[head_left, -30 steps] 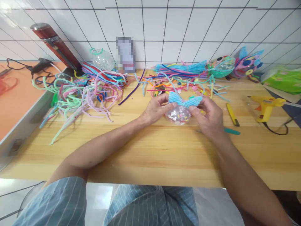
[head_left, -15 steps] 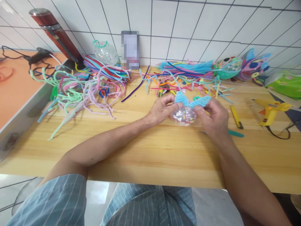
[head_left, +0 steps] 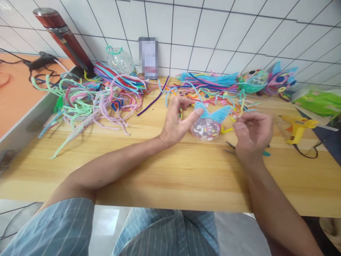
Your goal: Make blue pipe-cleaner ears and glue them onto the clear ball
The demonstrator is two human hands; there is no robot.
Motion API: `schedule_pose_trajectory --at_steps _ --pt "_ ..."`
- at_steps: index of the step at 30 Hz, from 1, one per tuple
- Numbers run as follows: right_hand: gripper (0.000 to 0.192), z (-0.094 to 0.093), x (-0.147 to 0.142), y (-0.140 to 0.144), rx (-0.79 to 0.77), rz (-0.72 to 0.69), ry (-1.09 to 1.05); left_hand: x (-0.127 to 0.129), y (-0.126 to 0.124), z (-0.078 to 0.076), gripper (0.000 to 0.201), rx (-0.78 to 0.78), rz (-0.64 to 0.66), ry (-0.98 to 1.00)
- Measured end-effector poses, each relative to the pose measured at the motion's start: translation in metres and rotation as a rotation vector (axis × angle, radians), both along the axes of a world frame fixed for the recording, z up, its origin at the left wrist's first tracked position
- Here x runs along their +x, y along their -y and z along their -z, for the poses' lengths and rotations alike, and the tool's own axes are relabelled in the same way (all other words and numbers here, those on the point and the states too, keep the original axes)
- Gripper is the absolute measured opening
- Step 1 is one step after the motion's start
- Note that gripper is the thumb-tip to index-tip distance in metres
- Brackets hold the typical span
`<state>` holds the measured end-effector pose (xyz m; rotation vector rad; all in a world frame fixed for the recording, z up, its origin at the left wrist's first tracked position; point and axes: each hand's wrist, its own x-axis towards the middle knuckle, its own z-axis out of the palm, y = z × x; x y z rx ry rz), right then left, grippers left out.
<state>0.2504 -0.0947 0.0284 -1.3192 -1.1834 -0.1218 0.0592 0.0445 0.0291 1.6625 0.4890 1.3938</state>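
A clear round ball with small coloured bits inside rests on the wooden table, topped by two blue ears of ridged pipe cleaner. My left hand is at the ball's left, its thumb tip at the left ear and its index finger held apart from the thumb. To the right, away from the ball, my right hand has bent fingers with a small gap between thumb and index finger; I see nothing held there. Scissors lie partly hidden under the right hand.
Loose pipe cleaners are heaped at left, with bundles along the tiled wall. A yellow glue gun lies at right. Decorated balls, a phone and a tall red flask stand at the back.
My right hand has let go of the right ear and moved right. My left thumb and index finger have spread apart around the left ear. Both ears now stand more upright.
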Motion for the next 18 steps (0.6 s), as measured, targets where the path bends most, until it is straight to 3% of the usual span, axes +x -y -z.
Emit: schedule_pose_trajectory --at_steps 2,6,12,18 --pt "0.014 -0.003 -0.006 0.003 0.033 -0.034 0.042 -0.004 0.015 -0.01 0.029 0.129 0.172 0.023" --pt "0.012 -0.008 -0.021 0.007 0.079 -0.174 0.138 -0.008 0.048 -0.018 0.029 0.13 0.441 -0.05" --pt "0.008 -0.008 -0.026 0.012 0.027 -0.343 0.185 -0.01 0.058 -0.016 0.036 -0.005 0.594 -0.095" --pt "0.016 -0.001 -0.013 0.017 -0.097 -0.514 0.146 -0.017 0.057 -0.027 0.035 -0.114 0.789 -0.141"
